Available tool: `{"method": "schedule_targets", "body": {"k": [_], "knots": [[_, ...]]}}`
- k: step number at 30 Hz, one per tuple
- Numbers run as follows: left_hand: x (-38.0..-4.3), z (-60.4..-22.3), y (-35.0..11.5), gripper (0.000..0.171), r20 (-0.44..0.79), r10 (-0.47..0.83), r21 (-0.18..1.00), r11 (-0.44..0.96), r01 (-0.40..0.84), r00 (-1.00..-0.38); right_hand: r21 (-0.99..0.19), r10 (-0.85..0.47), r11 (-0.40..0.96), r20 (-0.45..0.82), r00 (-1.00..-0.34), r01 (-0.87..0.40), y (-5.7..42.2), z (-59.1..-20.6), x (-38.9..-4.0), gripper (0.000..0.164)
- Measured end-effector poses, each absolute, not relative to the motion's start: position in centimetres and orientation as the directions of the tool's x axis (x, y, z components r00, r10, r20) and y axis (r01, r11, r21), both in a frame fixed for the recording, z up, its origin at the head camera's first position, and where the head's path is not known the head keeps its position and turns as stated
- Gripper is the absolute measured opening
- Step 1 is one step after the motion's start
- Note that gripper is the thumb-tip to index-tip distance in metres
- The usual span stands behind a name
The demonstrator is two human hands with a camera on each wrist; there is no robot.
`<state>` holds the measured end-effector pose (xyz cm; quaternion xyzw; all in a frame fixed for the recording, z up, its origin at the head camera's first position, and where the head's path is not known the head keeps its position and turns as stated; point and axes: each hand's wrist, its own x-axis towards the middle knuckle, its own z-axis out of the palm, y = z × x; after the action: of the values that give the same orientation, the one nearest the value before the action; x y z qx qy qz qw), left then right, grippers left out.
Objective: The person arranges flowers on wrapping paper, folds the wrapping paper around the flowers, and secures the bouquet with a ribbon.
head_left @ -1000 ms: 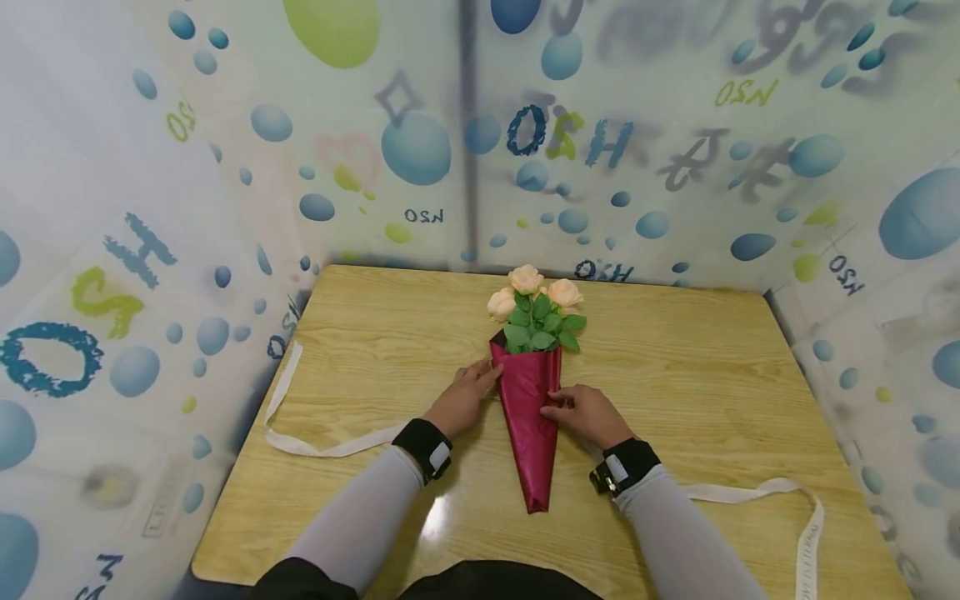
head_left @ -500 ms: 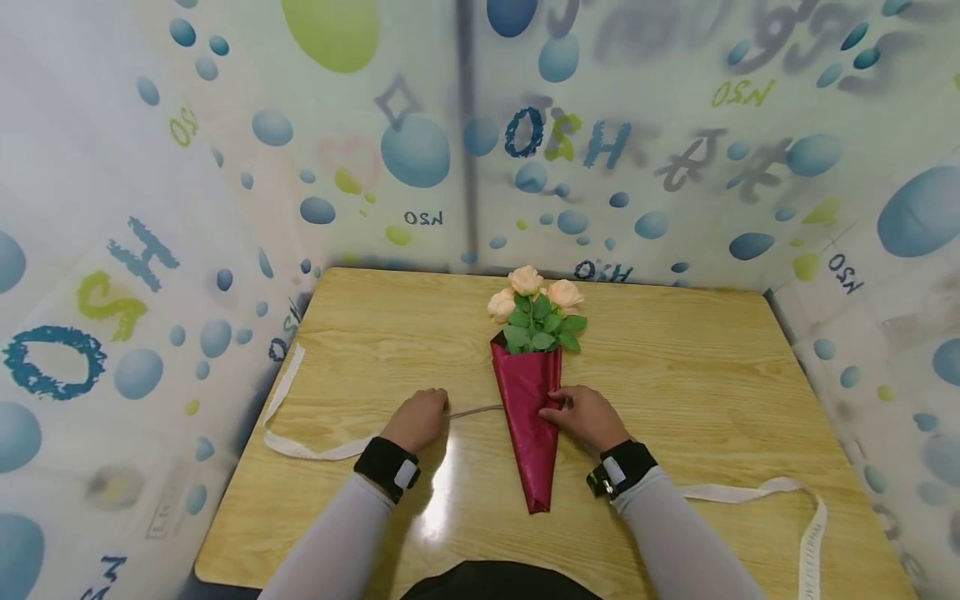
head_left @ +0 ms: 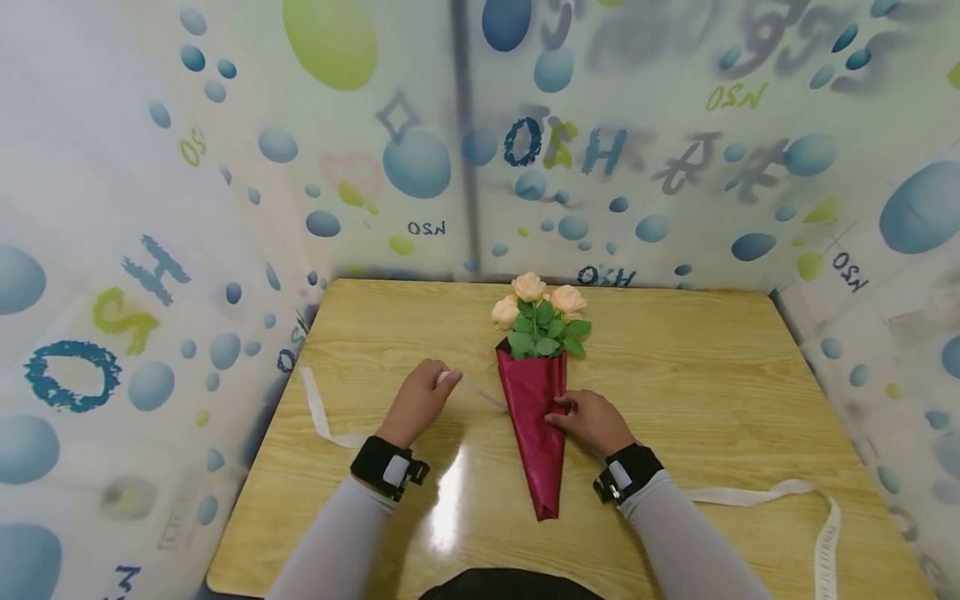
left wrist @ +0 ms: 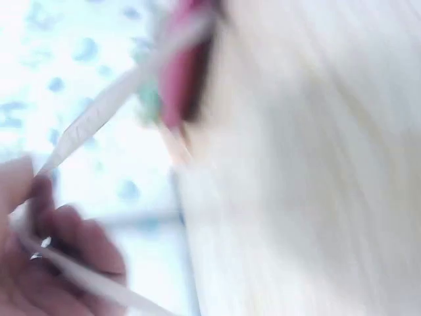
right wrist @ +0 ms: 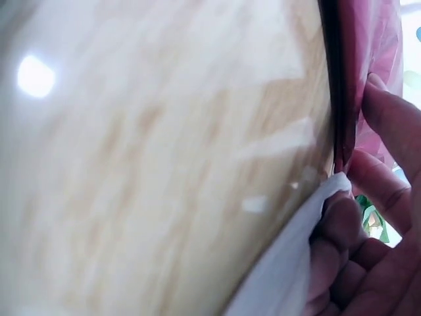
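A bouquet lies on the table, its burgundy wrapper (head_left: 532, 442) narrowing toward me and peach roses (head_left: 529, 287) with green leaves at the far end. My left hand (head_left: 415, 402) pinches a white ribbon (left wrist: 99, 118) between thumb and fingers, left of the wrapper and raised off the table. From there the ribbon stretches to the wrapper's left side; the part under the bouquet is hidden. My right hand (head_left: 596, 421) holds the wrapper's right edge with thumb and forefinger. In the right wrist view its other fingers curl against the ribbon (right wrist: 283, 263).
The wooden table (head_left: 690, 367) has patterned walls (head_left: 360, 167) at its back and sides. One ribbon tail (head_left: 318, 408) lies at the left; the printed right tail (head_left: 828, 533) curves toward the front edge.
My left hand left the wrapper's left edge, took the ribbon beside it and moved left, then lifted it up and away. The left tail has been drawn in slightly. My right hand stays on the wrapper.
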<state>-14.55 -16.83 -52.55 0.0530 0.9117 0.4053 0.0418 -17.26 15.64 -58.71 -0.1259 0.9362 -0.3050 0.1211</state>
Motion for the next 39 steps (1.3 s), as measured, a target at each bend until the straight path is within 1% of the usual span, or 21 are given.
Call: {"method": "schedule_targets", "body": {"k": [2,5,7,9,11,12,15,18,20,23,25,27,31,33,35,37,39], "knots": [[-15.1,-51.7,-15.6,0.035,-0.017,0.108,0.851,0.523,0.042,-0.994,-0.601,-0.303,0.784,-0.151,-0.941,-0.156,15.8,-58.7,-17.2,0.047],[-15.9,-50.9,-13.4,0.036,-0.025,0.111,0.949,0.316,0.012,-0.994,-0.605,-0.300,0.781,-0.147,-0.943,-0.154,15.8,-58.7,-17.1,0.047],[-16.3,-50.7,-11.9,0.037,-0.030,0.130,0.982,0.189,-0.005,-0.991,-0.606,-0.296,0.780,-0.139,-0.945,-0.155,15.8,-58.6,-17.0,0.047],[-16.7,-50.5,-10.3,0.037,-0.035,0.136,0.995,0.096,-0.021,-0.990,-0.607,-0.292,0.780,-0.138,-0.946,-0.152,15.7,-58.6,-17.0,0.047],[-16.9,-50.4,-8.8,0.037,-0.030,0.138,0.999,0.026,-0.027,-0.990,-0.605,-0.287,0.782,-0.139,-0.948,-0.148,15.6,-58.6,-17.0,0.047],[-17.0,-50.5,-8.1,0.036,-0.020,0.136,1.000,0.014,-0.018,-0.990,-0.605,-0.285,0.783,-0.140,-0.948,-0.146,15.6,-58.6,-17.0,0.047],[-17.3,-50.9,-6.4,0.032,0.011,0.145,0.999,0.040,0.017,-0.989,-0.604,-0.287,0.784,-0.142,-0.948,-0.147,15.5,-58.6,-16.9,0.047],[-17.6,-52.1,-5.0,0.034,0.035,0.178,0.989,0.134,0.060,-0.983,-0.600,-0.288,0.785,-0.135,-0.948,-0.153,15.5,-58.6,-17.0,0.046],[-17.8,-53.2,-4.4,0.036,0.023,0.199,0.979,0.195,0.063,-0.980,-0.599,-0.282,0.786,-0.132,-0.950,-0.151,15.6,-58.7,-17.1,0.045],[-17.8,-55.4,-3.7,0.037,-0.020,0.202,0.963,0.267,0.036,-0.979,-0.608,-0.280,0.781,-0.131,-0.951,-0.147,15.8,-58.8,-17.1,0.043],[-17.7,-56.5,-3.5,0.036,-0.053,0.175,0.960,0.281,-0.002,-0.983,-0.611,-0.291,0.776,-0.124,-0.949,-0.158,15.9,-58.9,-17.0,0.043],[-17.7,-57.4,-3.3,0.033,-0.073,0.134,0.966,0.254,-0.037,-0.988,-0.610,-0.313,0.770,-0.107,-0.944,-0.186,16.1,-58.9,-17.0,0.040],[-17.4,-58.3,-3.5,0.031,-0.060,0.095,0.975,0.217,-0.038,-0.994,-0.587,-0.396,0.755,-0.055,-0.917,-0.291,16.6,-59.0,-16.5,0.036],[-17.3,-58.3,-3.6,0.033,-0.040,0.113,0.975,0.223,-0.014,-0.993,-0.579,-0.436,0.744,-0.043,-0.899,-0.333,17.0,-58.9,-16.3,0.041],[-17.3,-58.3,-3.8,0.033,-0.032,0.129,0.972,0.236,0.000,-0.991,-0.583,-0.453,0.738,-0.055,-0.890,-0.339,17.3,-58.8,-15.9,0.050],[-17.4,-58.2,-3.9,0.029,-0.036,0.141,0.968,0.251,0.001,-0.989,-0.588,-0.439,0.746,-0.081,-0.895,-0.313,17.6,-58.7,-15.6,0.059],[-17.4,-58.0,-4.1,0.024,-0.047,0.148,0.967,0.256,-0.007,-0.988,-0.573,-0.399,0.774,-0.110,-0.911,-0.270,17.8,-58.4,-15.1,0.059]]}}
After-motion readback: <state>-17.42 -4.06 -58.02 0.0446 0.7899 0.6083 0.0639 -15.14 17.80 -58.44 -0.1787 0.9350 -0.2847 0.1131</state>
